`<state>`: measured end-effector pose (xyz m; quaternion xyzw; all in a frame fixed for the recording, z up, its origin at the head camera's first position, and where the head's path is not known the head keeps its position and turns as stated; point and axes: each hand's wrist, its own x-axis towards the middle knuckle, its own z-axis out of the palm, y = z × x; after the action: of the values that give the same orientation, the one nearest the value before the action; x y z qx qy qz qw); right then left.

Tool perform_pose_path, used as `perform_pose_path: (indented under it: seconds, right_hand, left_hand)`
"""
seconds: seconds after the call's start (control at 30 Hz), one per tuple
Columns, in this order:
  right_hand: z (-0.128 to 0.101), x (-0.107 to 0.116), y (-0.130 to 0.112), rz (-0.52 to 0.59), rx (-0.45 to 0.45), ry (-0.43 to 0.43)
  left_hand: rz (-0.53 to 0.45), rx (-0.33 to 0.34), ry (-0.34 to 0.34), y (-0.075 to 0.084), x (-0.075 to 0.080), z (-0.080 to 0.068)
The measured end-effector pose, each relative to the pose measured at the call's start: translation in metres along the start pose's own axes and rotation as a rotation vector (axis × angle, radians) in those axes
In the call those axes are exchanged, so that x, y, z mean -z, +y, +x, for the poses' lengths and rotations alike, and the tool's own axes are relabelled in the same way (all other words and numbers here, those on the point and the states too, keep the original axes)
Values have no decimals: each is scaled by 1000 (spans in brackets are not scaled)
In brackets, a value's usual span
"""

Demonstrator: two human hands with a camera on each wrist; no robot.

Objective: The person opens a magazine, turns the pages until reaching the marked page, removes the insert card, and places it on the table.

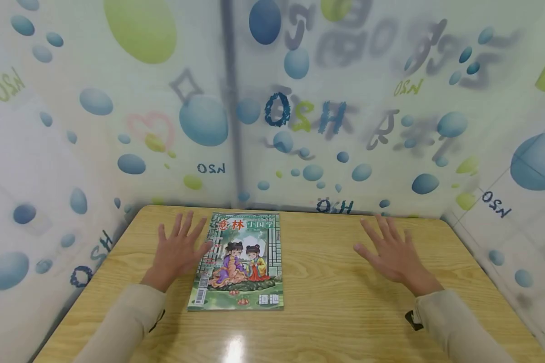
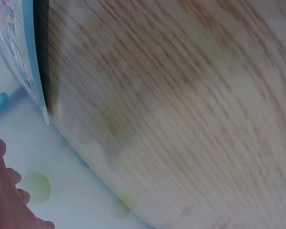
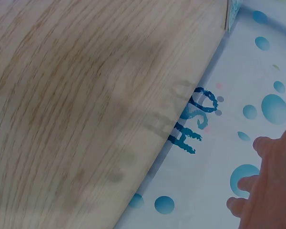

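Observation:
A magazine [image 1: 245,262] with a green illustrated cover of two seated figures lies on the wooden table, left of the middle. My left hand [image 1: 177,252] is spread beside its left edge, the thumb overlapping that edge in the head view; whether it touches cannot be told. Over the right part of the table, my right hand [image 1: 392,254] is spread too, apart from the magazine and holding nothing. In the left wrist view the magazine's edge [image 2: 31,52] shows at top left and the left hand [image 2: 9,200] at lower left. The right wrist view has the right hand [image 3: 271,181] at its right side.
The wood-grain table [image 1: 322,302] ends at the back against a pale curtain [image 1: 263,166] printed with blue and green drops and mirrored lettering. Similar printed sheets stand along the left and right sides. Beige sleeves [image 1: 127,317] cover both forearms, with dark bands at the wrists.

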<state>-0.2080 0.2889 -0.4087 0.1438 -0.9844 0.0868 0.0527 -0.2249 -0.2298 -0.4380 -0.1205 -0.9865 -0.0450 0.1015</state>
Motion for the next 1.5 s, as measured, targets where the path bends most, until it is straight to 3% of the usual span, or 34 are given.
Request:
perform_pose_path:
  seconds: [0.23, 0.43, 0.8, 1.17, 1.5]
  right_hand:
    - [2, -9, -9, 15, 17, 7]
    - [5, -14, -20, 44, 28, -8]
    - [13, -25, -50, 92, 94, -26]
    - [21, -39, -81, 115, 157, -44]
    - [30, -55, -108, 103, 225, -120]
  left_hand:
    - [10, -57, -7, 5, -4, 1]
    - [-30, -104, -59, 9, -5, 1]
    - [-67, -131, -171, 15, -6, -2]
    - [-30, -147, -196, 15, -12, -1]
    - [-28, -148, -191, 15, -14, -1]
